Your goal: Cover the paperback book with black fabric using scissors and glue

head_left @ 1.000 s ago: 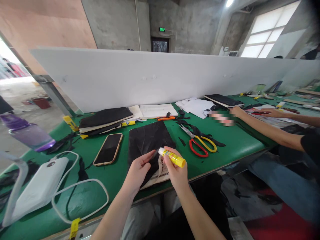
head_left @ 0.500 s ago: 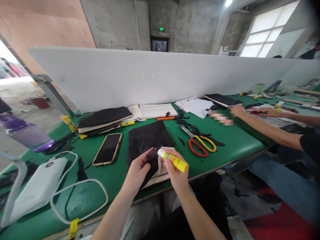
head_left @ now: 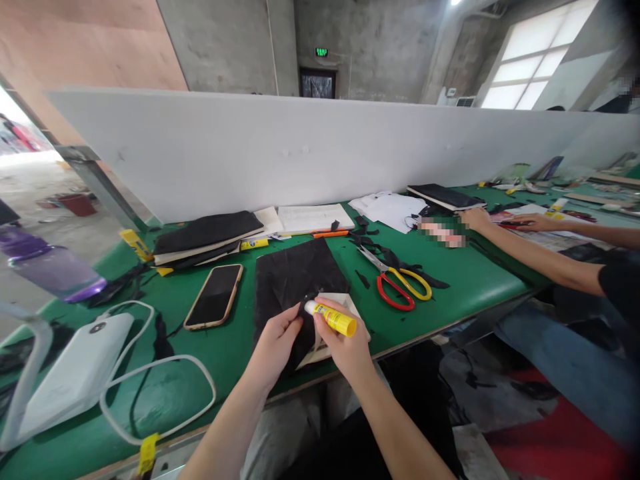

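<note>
In my right hand [head_left: 345,343] is a yellow glue stick [head_left: 333,319], its white end pointing left toward the fingers of my other hand. My left hand [head_left: 277,337] pinches the edge of a black sheet [head_left: 295,270], which looks like thin paper or cloth. The glue stick's tip meets the black material near my left fingertips; exact contact is hard to make out. Beneath lies a pale printed page [head_left: 345,303], partly covered by the black sheet and my right hand. Scissors [head_left: 395,280] with one red and one yellow handle lie open to the right.
On the left are a phone [head_left: 214,297], a white power bank [head_left: 80,367] with a looped cable, and a purple bottle [head_left: 55,267]. Black-covered books [head_left: 205,237] and white papers [head_left: 390,210] line the white partition [head_left: 250,153]. A co-worker's arms [head_left: 535,257] reach in at right.
My right hand has shifted slightly left with the glue stick, bringing its tip closer to my left fingers. More of the printed page shows at its right side.
</note>
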Tool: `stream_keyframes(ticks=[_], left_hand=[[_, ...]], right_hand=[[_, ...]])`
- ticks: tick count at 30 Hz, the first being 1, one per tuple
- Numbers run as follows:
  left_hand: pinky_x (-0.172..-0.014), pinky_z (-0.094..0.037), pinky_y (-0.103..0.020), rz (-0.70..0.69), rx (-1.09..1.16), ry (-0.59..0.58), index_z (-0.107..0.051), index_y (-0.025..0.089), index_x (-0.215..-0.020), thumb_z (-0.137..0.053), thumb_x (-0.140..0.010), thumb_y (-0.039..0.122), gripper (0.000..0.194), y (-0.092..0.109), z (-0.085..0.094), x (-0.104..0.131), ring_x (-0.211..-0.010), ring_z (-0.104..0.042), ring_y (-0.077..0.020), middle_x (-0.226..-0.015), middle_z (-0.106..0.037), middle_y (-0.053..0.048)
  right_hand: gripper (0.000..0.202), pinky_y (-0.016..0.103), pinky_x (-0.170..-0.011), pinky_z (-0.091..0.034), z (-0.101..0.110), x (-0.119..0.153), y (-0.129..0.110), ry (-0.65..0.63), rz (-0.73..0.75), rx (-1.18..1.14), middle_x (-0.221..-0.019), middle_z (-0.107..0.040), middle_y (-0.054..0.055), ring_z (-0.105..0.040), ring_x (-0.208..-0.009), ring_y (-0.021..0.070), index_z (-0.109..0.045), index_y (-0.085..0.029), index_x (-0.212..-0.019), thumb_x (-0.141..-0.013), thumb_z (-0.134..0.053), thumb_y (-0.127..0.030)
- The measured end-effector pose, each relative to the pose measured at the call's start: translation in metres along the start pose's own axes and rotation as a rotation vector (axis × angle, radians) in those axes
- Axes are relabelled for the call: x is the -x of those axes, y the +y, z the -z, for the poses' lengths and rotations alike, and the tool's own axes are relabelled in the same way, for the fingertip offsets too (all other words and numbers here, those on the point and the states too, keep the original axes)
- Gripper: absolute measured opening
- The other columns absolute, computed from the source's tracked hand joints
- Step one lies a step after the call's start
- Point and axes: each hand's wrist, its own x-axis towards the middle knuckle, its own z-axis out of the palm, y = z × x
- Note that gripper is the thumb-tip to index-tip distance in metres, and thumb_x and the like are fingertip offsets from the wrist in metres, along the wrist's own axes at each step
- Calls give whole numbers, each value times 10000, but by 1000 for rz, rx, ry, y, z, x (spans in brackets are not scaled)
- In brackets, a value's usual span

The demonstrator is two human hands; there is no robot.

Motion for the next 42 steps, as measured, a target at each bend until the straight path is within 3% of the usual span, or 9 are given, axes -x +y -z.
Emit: stream_keyframes(ticks=[10, 15, 22, 26, 30, 32, 36, 42], left_hand=[[-1043, -375, -366, 5, -35, 35, -616, 205, -1198, -571, -795, 311, 419, -2, 0, 1, -1107, -600, -223, -1185, -667, -34], [-1032, -392, -373, 54, 16, 23, -588, 201, -1234, -574, -798, 300, 447, 0, -1, 0, -1090, -610, -225, -1183, -667, -40], [-1021, -405, -362, 78, 149, 6, -580, 203, -1241, -594, -791, 289, 459, -4, 1, -1, -1094, -609, -217, -1184, -667, -43], [-1000, -424, -365, 82, 197, 5, -588, 199, -1233, -601, -792, 288, 450, -5, 1, -1, -1090, -612, -222, -1175, -671, -55], [-940, -465, -363, 115, 301, 29, -571, 198, -1249, -630, -772, 295, 490, -4, 0, -1, -1016, -645, -221, -1125, -694, -60], [-899, -486, -351, 140, 353, 45, -581, 187, -1234, -650, -753, 287, 496, -4, 0, 0, -969, -660, -218, -1077, -710, -63], [-818, -508, -315, 192, 391, 96, -617, 158, -1174, -673, -732, 278, 461, -3, 0, 1, -872, -679, -200, -981, -732, -67], [-752, -491, -249, 220, 381, 102, -644, 161, -1130, -698, -683, 267, 463, 4, 0, 3, -854, -669, -175, -979, -731, -63]], right_hand=[[321, 357, -924, -519, 0, -3, 4, 32, 38, 53, -1132, -667, 58, -637, -1026, 210, -627, -244, -1156, -841, -604, -304], [343, 364, -943, -509, 3, -6, 2, 74, -59, -6, -1168, -650, 69, -615, -1066, 217, -617, -233, -1175, -848, -593, -333], [458, 346, -709, -610, 1, -7, 6, 130, -272, -359, -1154, -619, 101, -662, -817, 188, -559, -199, -1241, -838, -584, -415], [452, 355, -714, -608, -1, -10, 9, 212, -279, -487, -1055, -627, 80, -631, -841, 189, -578, -210, -1207, -805, -627, -410], [397, 339, -697, -584, 0, -11, 5, 273, -322, -628, -755, -593, -10, -554, -593, 107, -578, -232, -1194, -831, -605, -390], [343, 328, -714, -562, 1, -9, 3, 246, -321, -631, -683, -561, -29, -532, -570, 98, -605, -222, -1148, -841, -596, -374], [264, 290, -657, -521, 4, -2, 2, 69, -277, -459, -703, -598, 5, -577, -637, 133, -663, -197, -1028, -830, -603, -362], [256, 261, -590, -486, 9, -2, 1, -85, -247, -314, -765, -641, 20, -569, -608, 124, -672, -211, -1031, -837, -593, -359]])
